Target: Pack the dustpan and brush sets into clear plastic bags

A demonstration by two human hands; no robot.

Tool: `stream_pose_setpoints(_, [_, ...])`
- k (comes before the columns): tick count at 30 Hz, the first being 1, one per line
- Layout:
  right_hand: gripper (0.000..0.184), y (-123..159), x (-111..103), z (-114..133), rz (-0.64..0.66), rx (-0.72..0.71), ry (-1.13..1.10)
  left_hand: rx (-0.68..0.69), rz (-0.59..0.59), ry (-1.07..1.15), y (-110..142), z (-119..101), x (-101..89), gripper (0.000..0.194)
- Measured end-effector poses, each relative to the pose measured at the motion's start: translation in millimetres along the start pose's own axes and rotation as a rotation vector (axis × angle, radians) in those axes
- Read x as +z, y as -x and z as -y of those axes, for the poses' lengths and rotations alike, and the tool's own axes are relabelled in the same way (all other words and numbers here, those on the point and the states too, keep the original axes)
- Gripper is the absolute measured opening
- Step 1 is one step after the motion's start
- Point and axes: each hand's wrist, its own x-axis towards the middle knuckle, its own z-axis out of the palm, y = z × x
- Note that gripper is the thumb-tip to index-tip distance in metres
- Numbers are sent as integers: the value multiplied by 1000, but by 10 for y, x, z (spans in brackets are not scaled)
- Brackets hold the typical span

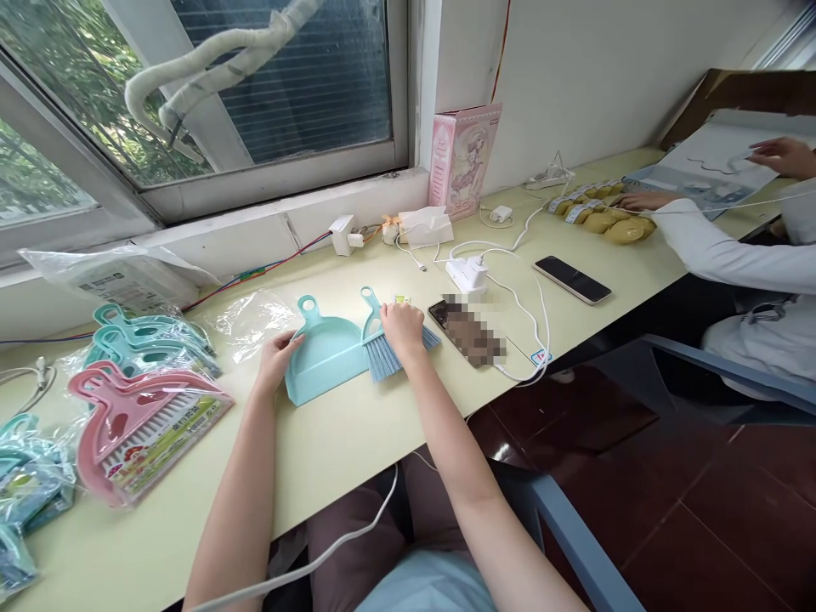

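Note:
A turquoise dustpan (328, 357) lies on the pale table in front of me, its looped handle pointing toward the window. My left hand (279, 361) grips the pan's left edge, thumb on top. Just right of the pan is a small hand brush (382, 357) with a turquoise ring handle and grey-blue bristles. My right hand (403, 327) is closed over the brush from above, hiding part of its body. The brush's left end meets or overlaps the pan's right edge. A small printed label (401, 299) shows partly behind my right hand.
Bagged pink (146, 433) and turquoise (150, 344) dustpan sets lie at left, by crumpled clear plastic (255, 323). Two phones (468, 331), a charger (468, 274) and cables are at right. A co-worker's sleeve (714, 246) reaches over yellow yarn skeins (599, 212).

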Motion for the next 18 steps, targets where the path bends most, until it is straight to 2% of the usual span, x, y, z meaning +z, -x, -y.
stream_pose_setpoints(2, [45,1,31,-10,20,10,31,39,-45,-20,-17,14,-27,48])
stream_pose_setpoints(6, [42,1,52,-18,58,38,48,95,18,-48,-15,4,-65,48])
stream_pose_setpoints(11, [41,-33,44,-66,51,88,51,59,31,-16,-1,-5,-103,54])
stream_pose_setpoints(18, [40,-15,28,-91,63,117,28,58,-21,24,-16,20,-171,46])
